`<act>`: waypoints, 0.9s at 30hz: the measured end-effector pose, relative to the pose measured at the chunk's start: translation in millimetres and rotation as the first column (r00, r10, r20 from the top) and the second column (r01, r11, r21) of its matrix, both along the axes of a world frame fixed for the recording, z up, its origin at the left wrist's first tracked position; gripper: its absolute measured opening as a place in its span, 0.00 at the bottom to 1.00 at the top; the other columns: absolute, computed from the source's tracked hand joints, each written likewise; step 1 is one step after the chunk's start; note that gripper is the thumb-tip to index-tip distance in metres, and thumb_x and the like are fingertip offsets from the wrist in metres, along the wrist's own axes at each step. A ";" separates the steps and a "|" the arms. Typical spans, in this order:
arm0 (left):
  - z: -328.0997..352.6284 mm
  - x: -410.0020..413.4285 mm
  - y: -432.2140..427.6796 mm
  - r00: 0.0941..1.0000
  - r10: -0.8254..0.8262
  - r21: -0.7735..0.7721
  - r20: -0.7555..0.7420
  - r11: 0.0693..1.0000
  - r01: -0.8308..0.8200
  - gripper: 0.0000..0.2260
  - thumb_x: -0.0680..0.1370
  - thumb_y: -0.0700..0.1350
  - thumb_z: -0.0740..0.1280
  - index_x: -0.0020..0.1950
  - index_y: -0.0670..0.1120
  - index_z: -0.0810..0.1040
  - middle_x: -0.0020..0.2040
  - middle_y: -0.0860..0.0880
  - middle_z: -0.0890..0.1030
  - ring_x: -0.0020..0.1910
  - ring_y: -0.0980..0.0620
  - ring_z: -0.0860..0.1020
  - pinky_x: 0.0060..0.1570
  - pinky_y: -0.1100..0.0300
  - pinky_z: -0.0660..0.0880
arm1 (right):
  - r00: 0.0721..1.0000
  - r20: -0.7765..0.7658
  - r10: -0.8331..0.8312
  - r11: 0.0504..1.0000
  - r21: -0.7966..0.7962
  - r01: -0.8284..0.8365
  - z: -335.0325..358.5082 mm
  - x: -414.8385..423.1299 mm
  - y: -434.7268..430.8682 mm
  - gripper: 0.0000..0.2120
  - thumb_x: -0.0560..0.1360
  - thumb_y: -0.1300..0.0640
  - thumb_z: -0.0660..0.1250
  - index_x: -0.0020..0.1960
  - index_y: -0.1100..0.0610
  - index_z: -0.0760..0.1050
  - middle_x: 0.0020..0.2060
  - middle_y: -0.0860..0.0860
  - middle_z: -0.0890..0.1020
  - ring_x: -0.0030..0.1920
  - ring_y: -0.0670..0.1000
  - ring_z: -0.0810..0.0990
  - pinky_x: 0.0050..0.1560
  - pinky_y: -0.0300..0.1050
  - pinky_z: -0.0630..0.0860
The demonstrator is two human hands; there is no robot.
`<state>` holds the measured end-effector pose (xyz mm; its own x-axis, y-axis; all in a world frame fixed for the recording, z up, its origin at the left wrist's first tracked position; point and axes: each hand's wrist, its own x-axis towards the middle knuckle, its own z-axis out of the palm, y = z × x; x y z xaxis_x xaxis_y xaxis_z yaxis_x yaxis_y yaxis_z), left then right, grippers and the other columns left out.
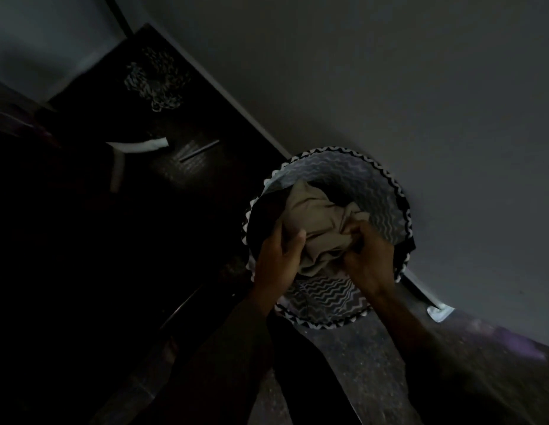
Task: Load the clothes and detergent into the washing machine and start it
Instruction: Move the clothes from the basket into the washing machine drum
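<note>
Clothes (317,223) are sitting bunched in the zigzag basket (399,197); your left hand (277,256) and right hand (369,256) are both gripping the beige fabric. Lifting now, you're risking dragging the dark garment (264,216) underneath and dropping it.

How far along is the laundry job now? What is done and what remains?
Nothing looks done yet: the beige garment lies in the basket. In hand: the left hand and right hand both grip it. Left: loading the machine, adding detergent, starting it; neither machine nor detergent is in view.
</note>
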<state>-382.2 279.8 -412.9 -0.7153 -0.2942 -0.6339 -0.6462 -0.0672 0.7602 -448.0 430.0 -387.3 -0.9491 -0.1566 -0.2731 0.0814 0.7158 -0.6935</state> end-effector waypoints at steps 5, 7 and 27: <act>30.9 -14.3 -5.7 0.960 0.272 0.352 0.068 0.894 -0.278 0.42 0.65 0.74 0.70 0.75 0.62 0.63 0.72 0.54 0.72 0.67 0.52 0.75 0.65 0.50 0.75 | 0.987 0.131 -0.094 0.952 -0.278 0.128 49.9 8.6 -21.3 0.10 0.67 0.72 0.62 0.44 0.61 0.76 0.40 0.47 0.81 0.40 0.35 0.78 0.42 0.26 0.72; 44.0 -16.4 -12.0 0.944 0.321 0.443 0.081 0.836 -0.323 0.40 0.65 0.72 0.73 0.74 0.61 0.67 0.69 0.53 0.76 0.64 0.50 0.78 0.64 0.48 0.75 | 0.956 0.262 -0.131 0.884 -0.406 0.232 66.0 11.5 -27.5 0.11 0.70 0.74 0.60 0.44 0.62 0.76 0.39 0.51 0.81 0.39 0.41 0.79 0.42 0.33 0.75; 251.9 -6.3 -49.3 0.851 0.522 0.664 -0.065 0.659 -0.353 0.28 0.68 0.54 0.75 0.65 0.44 0.79 0.57 0.41 0.83 0.51 0.42 0.84 0.43 0.53 0.82 | 0.989 0.082 -0.126 0.761 -0.631 0.150 256.2 47.2 -61.5 0.34 0.70 0.51 0.76 0.71 0.50 0.65 0.58 0.38 0.78 0.55 0.34 0.78 0.49 0.32 0.78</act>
<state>-388.5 230.5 -161.0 -0.7513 -0.2230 -0.6212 -0.2300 -0.7937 0.5632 -400.7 368.5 -131.1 -0.9665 -0.1729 -0.1899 0.1758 0.0938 -0.9800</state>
